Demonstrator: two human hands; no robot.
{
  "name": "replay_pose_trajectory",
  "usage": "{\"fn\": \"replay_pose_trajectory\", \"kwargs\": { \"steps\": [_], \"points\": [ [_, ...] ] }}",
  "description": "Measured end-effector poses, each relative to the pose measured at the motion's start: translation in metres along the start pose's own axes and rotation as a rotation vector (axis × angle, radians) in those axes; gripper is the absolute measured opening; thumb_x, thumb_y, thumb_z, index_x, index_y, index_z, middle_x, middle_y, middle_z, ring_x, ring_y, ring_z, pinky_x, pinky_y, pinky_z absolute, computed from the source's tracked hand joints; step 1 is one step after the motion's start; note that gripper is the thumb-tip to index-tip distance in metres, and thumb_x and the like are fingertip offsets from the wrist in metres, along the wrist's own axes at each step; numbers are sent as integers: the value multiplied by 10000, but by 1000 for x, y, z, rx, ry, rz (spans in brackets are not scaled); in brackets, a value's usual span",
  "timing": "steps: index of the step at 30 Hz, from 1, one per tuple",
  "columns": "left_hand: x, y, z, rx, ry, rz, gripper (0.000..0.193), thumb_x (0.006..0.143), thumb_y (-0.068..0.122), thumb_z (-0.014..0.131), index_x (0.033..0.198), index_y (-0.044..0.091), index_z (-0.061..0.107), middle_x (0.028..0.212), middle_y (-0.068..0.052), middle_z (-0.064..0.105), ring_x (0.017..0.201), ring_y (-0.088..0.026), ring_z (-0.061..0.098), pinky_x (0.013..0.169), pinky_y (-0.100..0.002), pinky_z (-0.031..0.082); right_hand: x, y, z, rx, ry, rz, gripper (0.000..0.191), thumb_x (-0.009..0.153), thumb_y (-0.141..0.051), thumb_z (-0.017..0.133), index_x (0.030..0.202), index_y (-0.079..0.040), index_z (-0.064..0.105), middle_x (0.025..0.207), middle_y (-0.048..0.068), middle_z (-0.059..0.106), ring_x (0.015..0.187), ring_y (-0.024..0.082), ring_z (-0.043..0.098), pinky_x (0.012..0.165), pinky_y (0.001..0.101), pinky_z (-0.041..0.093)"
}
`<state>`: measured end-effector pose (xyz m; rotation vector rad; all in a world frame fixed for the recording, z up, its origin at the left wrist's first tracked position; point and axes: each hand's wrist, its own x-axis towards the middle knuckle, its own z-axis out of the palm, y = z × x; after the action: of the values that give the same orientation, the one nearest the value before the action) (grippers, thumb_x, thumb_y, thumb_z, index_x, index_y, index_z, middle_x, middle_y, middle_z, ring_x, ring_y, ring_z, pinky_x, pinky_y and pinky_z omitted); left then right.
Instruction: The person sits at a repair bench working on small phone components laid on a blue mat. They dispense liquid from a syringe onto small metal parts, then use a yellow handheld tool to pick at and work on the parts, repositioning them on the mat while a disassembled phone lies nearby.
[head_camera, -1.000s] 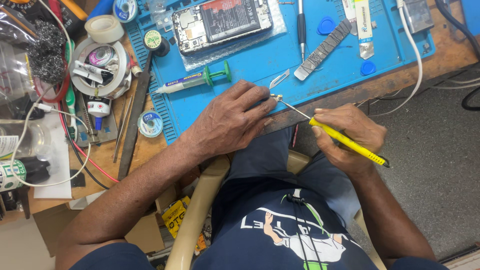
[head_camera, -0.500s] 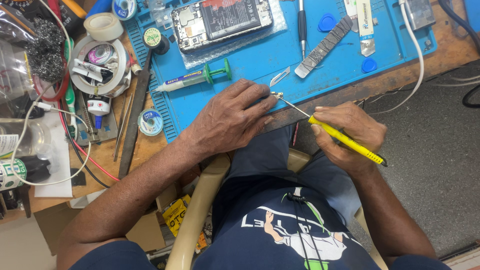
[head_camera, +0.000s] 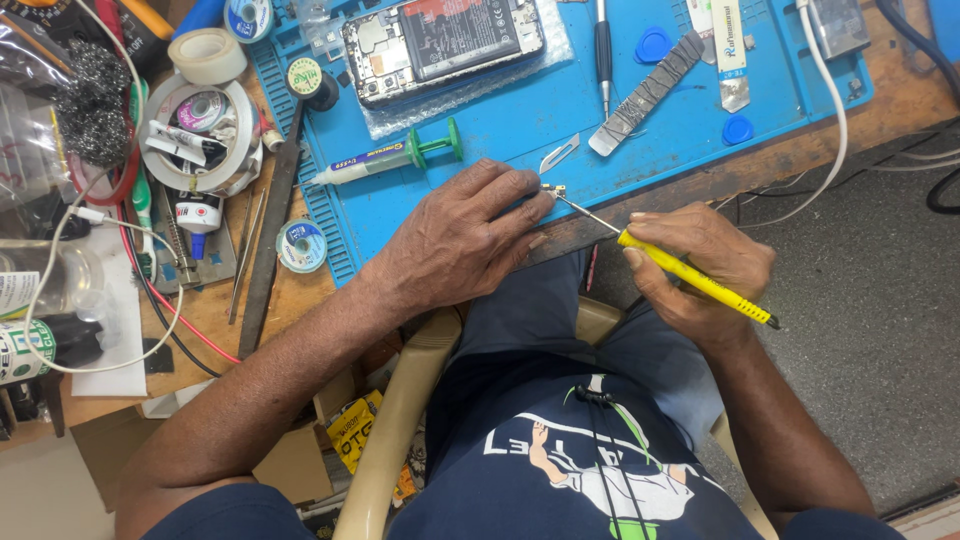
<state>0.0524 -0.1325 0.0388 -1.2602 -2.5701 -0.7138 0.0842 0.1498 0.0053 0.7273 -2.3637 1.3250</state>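
Yellow-handled tool sits pinched in the right hand, its long axis slanting from near right to far left, thin tip at a tiny part pressed by left hand fingertips on the blue mat's near edge. A labelled syringe lies just left.

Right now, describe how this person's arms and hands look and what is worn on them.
Both arms are bare from the upper arm down. Dark navy short sleeves show at the lower edge, part of a navy T-shirt with a white and green print on the chest. The left hand and right hand wear no gloves; no rings, watch or bands are visible.
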Motion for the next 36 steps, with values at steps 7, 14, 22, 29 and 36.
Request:
{"fn": "replay_pose_trajectory", "kwargs": {
  "steps": [7,14,22,29,36],
  "points": [
    [1,0,1,2,5,1,380,948,177,751,1264,-1,636,1210,-137,597,1085,-297,596,954,-413,537,1,1,1,-5,3,-13,215,916,14,803,1111,-20,720,1086,139,758,920,214,758,796,291,599],
    [0,0,1,6,7,11,372,965,186,743,1264,0,625,1197,-139,598,1075,-299,599,956,-416,534,0,4,1,-14,-6,-48,221,903,21,806,1105,-21,725,1074,139,760,961,228,762,783,293,601],
    [0,0,2,-4,3,3,361,982,187,726,1273,5,614,1193,-143,597,1073,-302,598,956,-425,531,0,5,1,-7,-8,-45,230,897,34,801,1106,-18,720,1069,139,757,953,230,766,799,301,603],
    [1,1,-1,-17,17,-1,378,972,192,735,1275,6,608,1196,-146,600,1076,-313,597,957,-431,526,0,6,1,5,-17,-65,242,888,39,809,1102,-28,719,1061,122,753,1019,245,768,806,304,613],
    [1,1,-1,-8,11,5,382,960,189,744,1267,4,610,1187,-143,594,1071,-308,595,951,-426,526,3,3,1,7,-8,-109,264,857,53,815,1089,-37,727,1054,107,737,1028,253,761,792,304,612]
  ]
}}
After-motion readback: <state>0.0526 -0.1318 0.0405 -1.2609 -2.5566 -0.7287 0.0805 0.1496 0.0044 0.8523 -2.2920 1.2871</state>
